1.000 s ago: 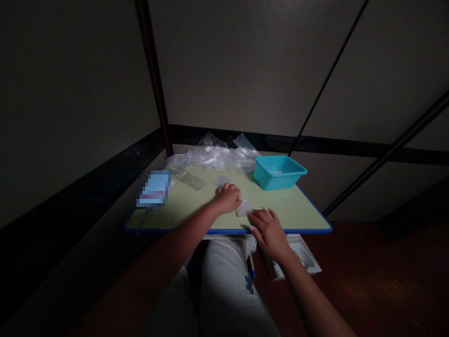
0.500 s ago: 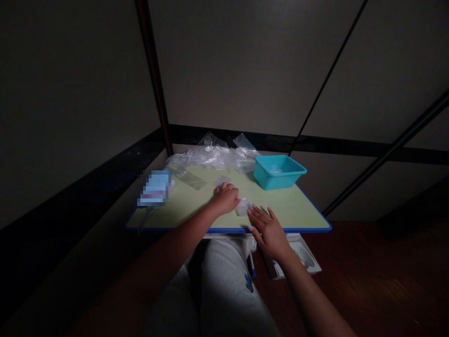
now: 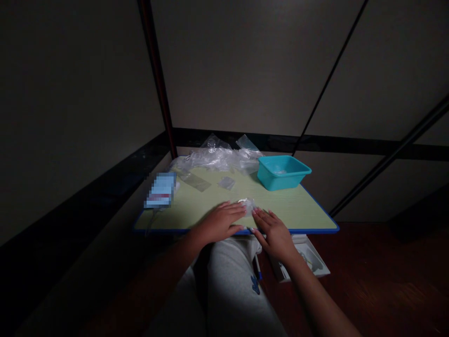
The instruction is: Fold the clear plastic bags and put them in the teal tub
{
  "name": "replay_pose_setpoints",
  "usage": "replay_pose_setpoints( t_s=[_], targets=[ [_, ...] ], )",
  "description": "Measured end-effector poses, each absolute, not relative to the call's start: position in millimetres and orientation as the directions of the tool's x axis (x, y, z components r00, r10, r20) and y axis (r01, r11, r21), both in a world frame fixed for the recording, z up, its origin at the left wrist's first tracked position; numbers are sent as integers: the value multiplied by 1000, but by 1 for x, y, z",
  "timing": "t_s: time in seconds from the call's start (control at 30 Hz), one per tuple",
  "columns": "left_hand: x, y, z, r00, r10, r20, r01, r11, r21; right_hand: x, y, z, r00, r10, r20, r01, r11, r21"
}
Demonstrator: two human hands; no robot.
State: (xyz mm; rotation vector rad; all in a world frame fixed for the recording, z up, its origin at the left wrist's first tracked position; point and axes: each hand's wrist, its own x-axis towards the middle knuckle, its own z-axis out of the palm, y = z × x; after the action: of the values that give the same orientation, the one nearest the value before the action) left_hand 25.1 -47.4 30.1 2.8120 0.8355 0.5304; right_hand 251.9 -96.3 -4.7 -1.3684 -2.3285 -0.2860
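A small clear plastic bag (image 3: 249,206) lies flat near the front edge of the light green tabletop (image 3: 185,210). My left hand (image 3: 224,220) rests at its left side, fingers stretched out and tips touching the plastic. From the right, my right hand (image 3: 273,233) lies with fingers extended, its tips on the bag's right edge. Neither hand grips anything. Beyond my left hand, another small translucent packet (image 3: 226,183) lies on the table. What the bag under my fingertips contains, if anything, I cannot make out.
A turquoise plastic basket (image 3: 283,174) stands at the back right with something clear inside. Crumpled clear plastic bags (image 3: 217,157) are heaped along the back. A phone with a blurred screen (image 3: 160,189) is at the left. Below the table on the right sits a white tray (image 3: 314,260).
My left hand has drawn back from the far packet toward the front edge, and its curled fingers have straightened beside the near bag. My right hand has stayed nearly in place.
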Motion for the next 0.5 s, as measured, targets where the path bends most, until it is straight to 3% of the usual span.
replay_pose_setpoints(
  t_s=[0.5],
  targets=[
    [26,-41,22,818,546,181,509,-833,215,254,-94,-6,-401,775,488,856,507,-103]
  ],
)
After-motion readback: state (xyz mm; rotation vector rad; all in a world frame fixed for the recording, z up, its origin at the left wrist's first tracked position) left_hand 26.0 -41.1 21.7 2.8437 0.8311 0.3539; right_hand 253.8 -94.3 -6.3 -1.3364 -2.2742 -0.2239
